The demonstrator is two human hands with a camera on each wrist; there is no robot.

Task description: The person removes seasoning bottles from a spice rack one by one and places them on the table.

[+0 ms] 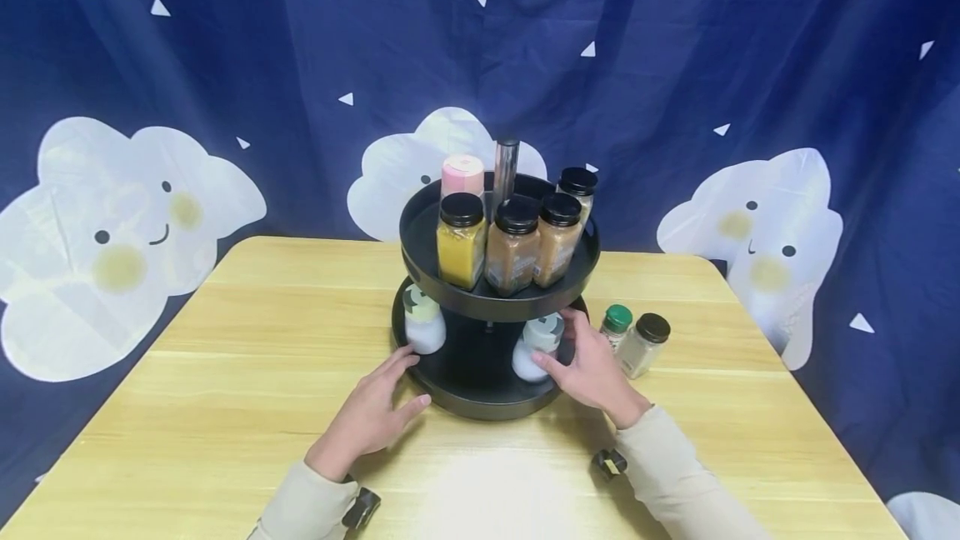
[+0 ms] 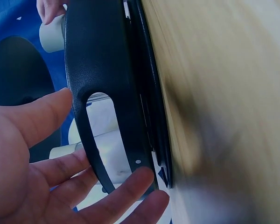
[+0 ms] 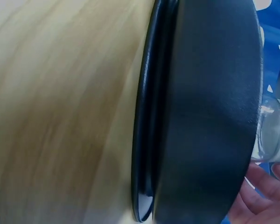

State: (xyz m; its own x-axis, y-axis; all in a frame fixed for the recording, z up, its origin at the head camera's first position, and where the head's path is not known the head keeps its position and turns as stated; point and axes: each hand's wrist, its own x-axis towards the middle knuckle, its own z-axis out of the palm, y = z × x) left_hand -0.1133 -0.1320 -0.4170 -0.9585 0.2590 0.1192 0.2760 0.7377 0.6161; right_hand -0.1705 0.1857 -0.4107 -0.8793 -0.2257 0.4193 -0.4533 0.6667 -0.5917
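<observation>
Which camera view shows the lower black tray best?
The head view: it shows the floor and front rim of the lower black tray, though the upper tray hides much of its back. The left wrist view shows its outer wall closely, with an oval opening; the right wrist view, a plain stretch of this wall.

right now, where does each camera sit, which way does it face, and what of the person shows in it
Head: worn on the head, facing forward and down at the black two-tier stand on the table; the left grip, right grip and both sleeves show.
Left wrist: on that wrist, facing the lower tray side-on; the left thumb and fingers show, with the other hand's fingertips at top left.
Right wrist: on that wrist, also facing the tray's wall; some right fingers show at lower right.
Shared: both wrist views show the tray's outer wall and the tabletop.
</observation>
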